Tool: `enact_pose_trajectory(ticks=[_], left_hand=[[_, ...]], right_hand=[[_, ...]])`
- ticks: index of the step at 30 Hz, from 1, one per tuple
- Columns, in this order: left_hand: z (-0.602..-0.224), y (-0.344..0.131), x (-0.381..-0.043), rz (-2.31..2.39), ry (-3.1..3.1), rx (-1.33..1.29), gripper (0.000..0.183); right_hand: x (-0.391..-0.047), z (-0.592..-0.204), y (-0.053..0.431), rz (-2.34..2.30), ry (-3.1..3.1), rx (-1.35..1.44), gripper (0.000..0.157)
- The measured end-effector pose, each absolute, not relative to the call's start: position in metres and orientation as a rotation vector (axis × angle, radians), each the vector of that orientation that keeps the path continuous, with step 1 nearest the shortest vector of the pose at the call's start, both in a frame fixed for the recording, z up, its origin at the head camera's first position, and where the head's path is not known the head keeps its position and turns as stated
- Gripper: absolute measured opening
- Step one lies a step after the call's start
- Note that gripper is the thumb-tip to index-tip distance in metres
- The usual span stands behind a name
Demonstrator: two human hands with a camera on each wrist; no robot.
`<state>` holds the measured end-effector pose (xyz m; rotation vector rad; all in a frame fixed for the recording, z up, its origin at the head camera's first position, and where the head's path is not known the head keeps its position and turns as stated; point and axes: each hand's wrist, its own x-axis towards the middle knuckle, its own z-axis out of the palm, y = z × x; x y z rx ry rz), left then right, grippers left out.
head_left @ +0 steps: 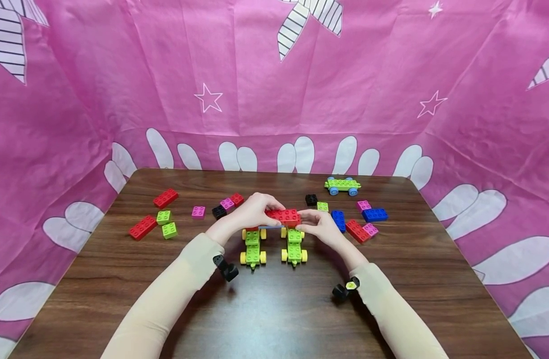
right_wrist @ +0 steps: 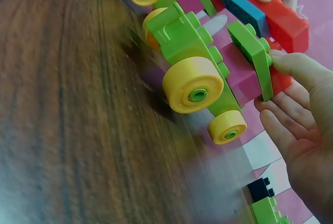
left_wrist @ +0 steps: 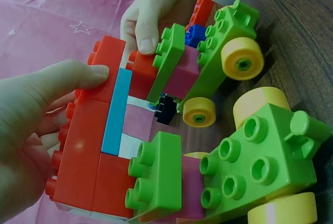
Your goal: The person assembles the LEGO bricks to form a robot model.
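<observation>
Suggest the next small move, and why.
I'd probably press the right end of the red top span down onto the red brick at right: the left wrist view seems to show a gap there, while the left hand grips the span and the right hand holds that brick.

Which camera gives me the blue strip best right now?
The left wrist view: the blue strip appears largest there, its long side uncovered. The right wrist view shows that side smaller; the head view, only a thin sliver below the held red brick.
</observation>
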<state>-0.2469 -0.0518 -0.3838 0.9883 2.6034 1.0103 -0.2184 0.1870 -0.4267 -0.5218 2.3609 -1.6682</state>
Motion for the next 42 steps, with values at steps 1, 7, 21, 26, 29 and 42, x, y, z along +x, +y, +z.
enact_pose_trajectory(ticks=[1, 7, 21, 26, 29, 42], left_hand=[[-0.384, -0.051, -0.247, 1.010, 2.603, 0.988, 0.038], [-0.384, -0.049, -0.248, 1.000, 2.603, 0.983, 0.036], [-0.384, -0.044, -0.249, 0.977, 2.592, 0.971, 0.036], [-0.384, -0.043, -0.249, 0.975, 2.587, 0.976, 0.037], [-0.385, -0.042, -0.249, 0.975, 2.583, 0.983, 0.037], [-0.383, -0.040, -0.249, 0.973, 2.573, 0.985, 0.042]], right_hand=[[-0.217, -0.426, 0.186, -1.668, 2.356, -0.526, 0.039], [-0.213, -0.428, 0.185, -1.681, 2.333, -0.559, 0.037], [-0.213, -0.430, 0.186, -1.680, 2.334, -0.534, 0.038], [-0.213, -0.429, 0.186, -1.678, 2.321, -0.516, 0.038], [-0.213, -0.429, 0.186, -1.682, 2.314, -0.530, 0.038], [-0.215, -0.433, 0.187, -1.727, 2.276, -0.531, 0.039]])
